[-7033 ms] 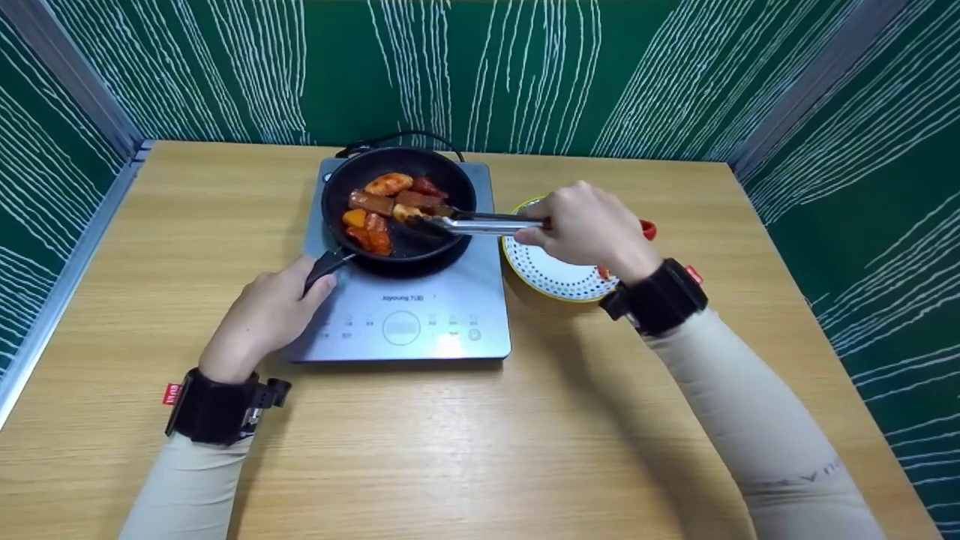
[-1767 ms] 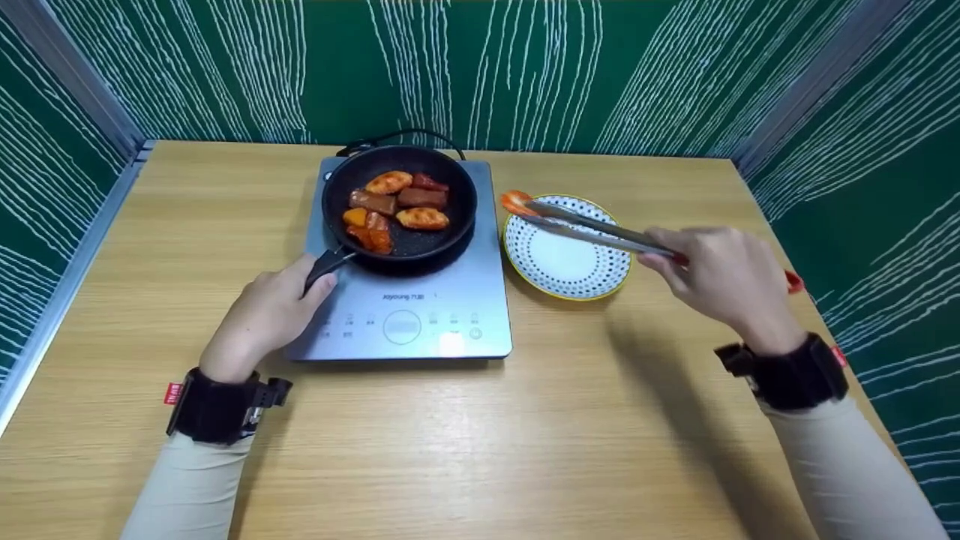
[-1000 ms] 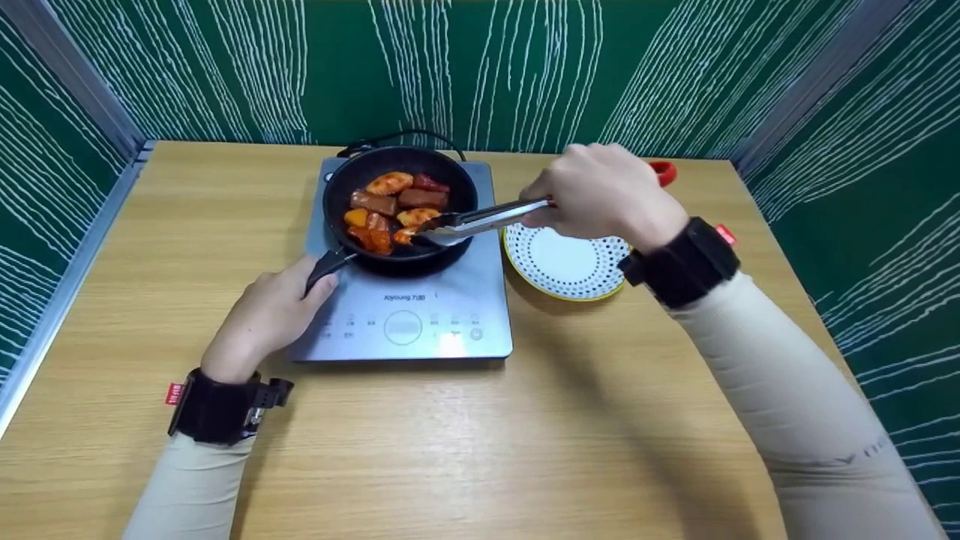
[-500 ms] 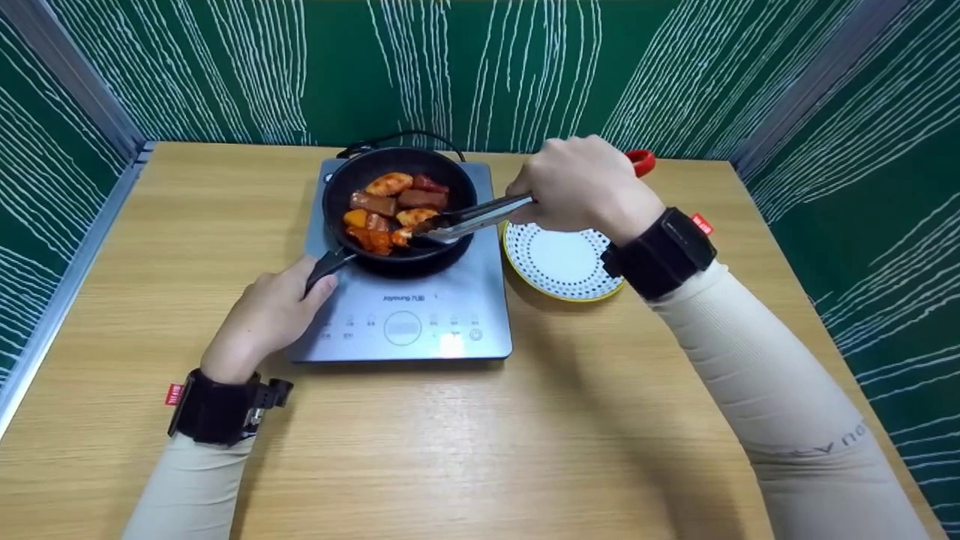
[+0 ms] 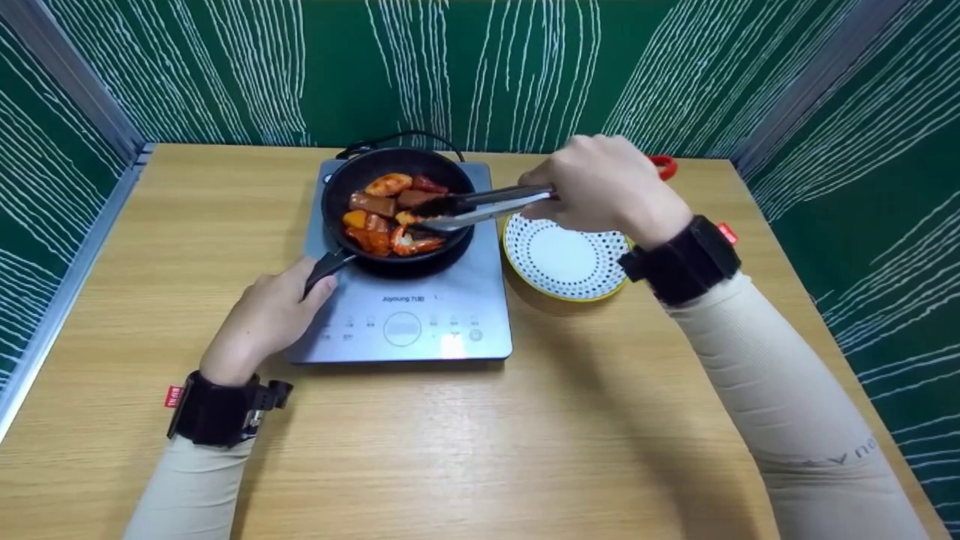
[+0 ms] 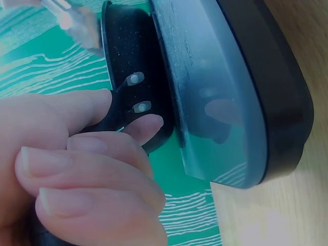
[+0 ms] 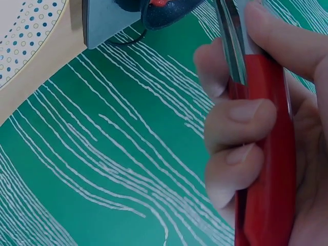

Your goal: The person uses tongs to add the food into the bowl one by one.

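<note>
My left hand (image 5: 274,311) grips the black handle (image 5: 328,268) of a frying pan (image 5: 337,169), which stands on an induction cooker (image 5: 442,300). In my right hand (image 5: 607,184) are metal tongs (image 5: 487,206) with red grips (image 7: 271,154), fingers curled round them. The tong tips reach into the pan, parted, over its right half. An orange-red shrimp (image 5: 414,244) lies near the pan's front rim, just below the tips. Around it sit brown slabs (image 5: 373,203), a browned oval piece (image 5: 388,184), a yellow piece (image 5: 355,219) and reddish chunks (image 5: 367,240). The tongs partly cover another piece beneath them.
A white plate (image 5: 566,259) with a dotted border and yellow rim stands right of the cooker, partly under my right hand. A black cable (image 5: 409,133) runs behind the pan. Green walls with white streaks (image 5: 517,75) enclose the wooden table (image 5: 420,450) at the back and sides.
The tongs carried the shrimp from over the plate into the pan. Since half a second ago their tips have spread and lifted off it. The left hand keeps its hold on the handle.
</note>
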A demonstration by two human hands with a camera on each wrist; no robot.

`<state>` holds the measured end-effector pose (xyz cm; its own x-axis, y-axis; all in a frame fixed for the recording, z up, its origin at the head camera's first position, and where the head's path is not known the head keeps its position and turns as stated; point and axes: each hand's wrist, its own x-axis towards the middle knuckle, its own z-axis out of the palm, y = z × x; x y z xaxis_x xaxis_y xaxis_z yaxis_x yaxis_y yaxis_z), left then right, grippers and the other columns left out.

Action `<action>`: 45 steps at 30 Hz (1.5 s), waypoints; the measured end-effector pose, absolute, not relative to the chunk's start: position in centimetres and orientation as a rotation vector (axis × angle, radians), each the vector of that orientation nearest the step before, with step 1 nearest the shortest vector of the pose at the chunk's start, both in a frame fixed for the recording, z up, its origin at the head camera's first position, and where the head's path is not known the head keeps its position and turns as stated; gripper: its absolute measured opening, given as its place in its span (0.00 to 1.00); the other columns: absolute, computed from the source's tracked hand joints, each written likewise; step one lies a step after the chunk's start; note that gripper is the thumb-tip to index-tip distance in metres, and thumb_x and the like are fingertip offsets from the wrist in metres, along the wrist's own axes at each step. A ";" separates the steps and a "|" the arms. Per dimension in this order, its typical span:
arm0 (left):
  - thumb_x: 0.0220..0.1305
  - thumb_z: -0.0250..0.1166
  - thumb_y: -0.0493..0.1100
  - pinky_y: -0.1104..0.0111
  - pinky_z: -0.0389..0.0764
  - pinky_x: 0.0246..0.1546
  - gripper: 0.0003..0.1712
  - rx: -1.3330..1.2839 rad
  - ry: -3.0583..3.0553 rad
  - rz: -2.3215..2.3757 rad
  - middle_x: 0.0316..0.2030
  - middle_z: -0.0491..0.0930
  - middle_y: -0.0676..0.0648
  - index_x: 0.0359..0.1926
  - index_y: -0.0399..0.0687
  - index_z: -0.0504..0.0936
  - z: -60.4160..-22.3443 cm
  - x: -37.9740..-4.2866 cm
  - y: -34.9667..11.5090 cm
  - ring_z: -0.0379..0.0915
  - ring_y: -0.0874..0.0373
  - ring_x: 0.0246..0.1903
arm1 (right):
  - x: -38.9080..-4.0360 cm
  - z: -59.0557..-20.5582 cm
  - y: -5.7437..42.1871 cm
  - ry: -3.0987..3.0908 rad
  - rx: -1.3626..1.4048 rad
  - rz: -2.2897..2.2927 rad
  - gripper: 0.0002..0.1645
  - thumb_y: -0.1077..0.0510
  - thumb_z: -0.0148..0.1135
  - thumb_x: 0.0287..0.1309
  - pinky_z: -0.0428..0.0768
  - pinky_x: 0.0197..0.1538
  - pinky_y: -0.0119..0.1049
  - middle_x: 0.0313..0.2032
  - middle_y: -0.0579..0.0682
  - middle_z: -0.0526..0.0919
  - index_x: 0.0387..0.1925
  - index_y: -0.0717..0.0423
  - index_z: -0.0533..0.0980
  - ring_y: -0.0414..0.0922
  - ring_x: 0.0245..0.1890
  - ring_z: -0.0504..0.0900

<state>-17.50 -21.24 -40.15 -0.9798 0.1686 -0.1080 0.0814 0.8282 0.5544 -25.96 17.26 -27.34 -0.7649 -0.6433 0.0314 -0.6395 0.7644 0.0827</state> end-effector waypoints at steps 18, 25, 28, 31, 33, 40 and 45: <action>0.86 0.49 0.58 0.58 0.64 0.33 0.20 0.178 2.832 0.866 0.34 0.69 0.42 0.53 0.46 0.71 -40.2 -17.4 -21.3 0.71 0.44 0.36 | -23.4 -33.9 29.0 -2.898 0.538 0.413 0.28 0.40 0.70 0.70 0.59 0.26 0.40 0.23 0.49 0.71 0.63 0.48 0.84 0.46 0.20 0.65; 0.86 0.49 0.58 0.57 0.65 0.35 0.19 0.181 2.847 0.861 0.35 0.70 0.41 0.52 0.46 0.71 -40.1 -17.4 -21.3 0.72 0.43 0.37 | -23.0 -37.9 31.3 -2.876 0.353 0.562 0.30 0.38 0.70 0.70 0.60 0.27 0.42 0.26 0.51 0.76 0.64 0.51 0.83 0.48 0.22 0.67; 0.86 0.49 0.57 0.57 0.65 0.35 0.19 0.184 2.848 0.863 0.35 0.71 0.41 0.52 0.46 0.72 -40.1 -17.4 -21.2 0.72 0.43 0.37 | -23.0 -39.4 31.6 -2.890 0.312 0.583 0.30 0.39 0.71 0.69 0.62 0.30 0.43 0.28 0.53 0.77 0.63 0.51 0.84 0.50 0.25 0.70; 0.86 0.49 0.58 0.57 0.64 0.34 0.20 0.192 2.840 0.863 0.34 0.69 0.42 0.52 0.46 0.71 -40.1 -17.4 -21.2 0.71 0.44 0.36 | -22.9 -40.5 31.9 -2.903 0.265 0.616 0.31 0.38 0.72 0.68 0.63 0.35 0.45 0.33 0.53 0.80 0.64 0.50 0.83 0.51 0.31 0.73; 0.86 0.49 0.57 0.58 0.64 0.32 0.19 0.191 2.838 0.862 0.33 0.67 0.43 0.51 0.46 0.71 -40.1 -17.4 -21.2 0.71 0.45 0.35 | -22.9 -41.2 32.1 -2.914 0.246 0.637 0.32 0.37 0.71 0.67 0.64 0.36 0.46 0.35 0.53 0.82 0.65 0.49 0.83 0.51 0.33 0.74; 0.86 0.49 0.57 0.59 0.63 0.31 0.19 0.194 2.834 0.863 0.32 0.66 0.44 0.51 0.45 0.71 -40.2 -17.4 -21.2 0.70 0.45 0.33 | -23.0 -42.7 32.6 -2.976 0.182 0.683 0.35 0.37 0.70 0.68 0.65 0.40 0.47 0.43 0.54 0.84 0.69 0.48 0.79 0.53 0.39 0.76; 0.86 0.50 0.57 0.58 0.63 0.32 0.19 0.196 2.834 0.862 0.32 0.66 0.44 0.51 0.45 0.71 -40.2 -17.5 -21.2 0.70 0.45 0.34 | -23.3 -43.7 32.8 -3.011 0.148 0.668 0.40 0.33 0.68 0.69 0.66 0.43 0.47 0.44 0.54 0.83 0.72 0.50 0.76 0.53 0.43 0.77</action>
